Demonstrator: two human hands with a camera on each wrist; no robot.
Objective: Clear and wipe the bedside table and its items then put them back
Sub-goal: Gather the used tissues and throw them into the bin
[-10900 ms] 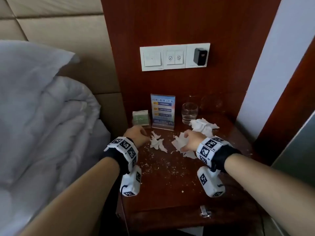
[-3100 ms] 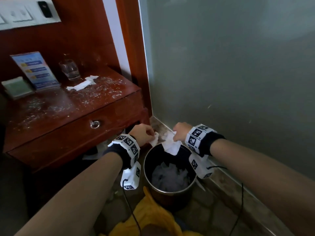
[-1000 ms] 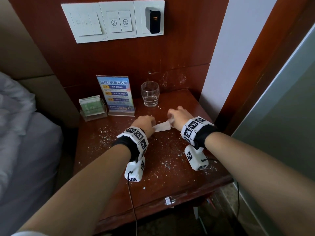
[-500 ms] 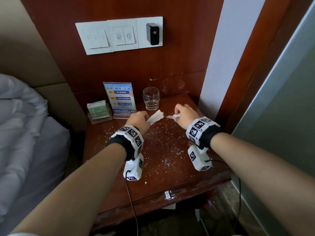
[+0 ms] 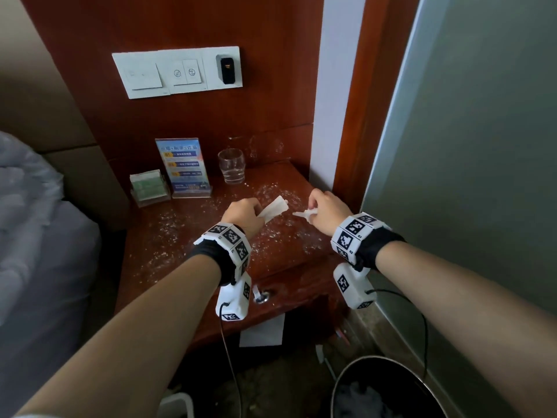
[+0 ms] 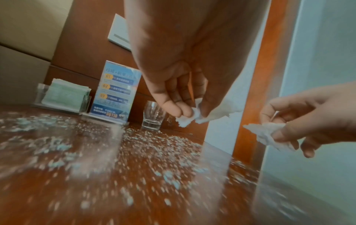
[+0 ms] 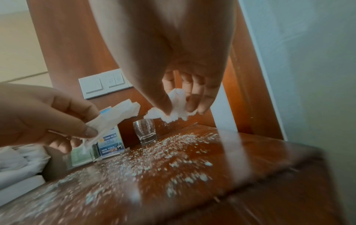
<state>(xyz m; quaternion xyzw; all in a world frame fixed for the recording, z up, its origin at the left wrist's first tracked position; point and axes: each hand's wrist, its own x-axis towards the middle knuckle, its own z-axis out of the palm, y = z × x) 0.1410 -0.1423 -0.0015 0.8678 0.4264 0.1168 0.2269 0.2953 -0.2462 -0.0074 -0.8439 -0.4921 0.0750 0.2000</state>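
Observation:
The wooden bedside table [image 5: 168, 254] is strewn with small white crumbs [image 5: 272, 193]. At its back stand a blue sign in a clear stand [image 5: 183, 165], a clear holder of green cards [image 5: 148, 188] and a glass [image 5: 231, 166] with a little water. My left hand [image 5: 245, 214] pinches a white tissue piece [image 5: 274, 208] above the table's right half. My right hand [image 5: 324, 208] pinches a smaller crumpled tissue scrap [image 5: 304, 213] a short way to its right. The wrist views show the left's tissue piece [image 6: 192, 118] and the right's tissue scrap [image 7: 176, 105] clamped between thumb and fingers.
A metal bin [image 5: 388, 387] holding crumpled tissue stands on the floor at lower right, below the table's corner. A white switch panel [image 5: 177, 72] is on the wood wall. The bed's quilt [image 5: 27, 188] lies at left. A frosted glass wall [image 5: 470, 146] borders the right.
Both hands, holding tissue pieces, have drawn a little towards the table's right front. The view has tilted down, and the bin now shows at lower right.

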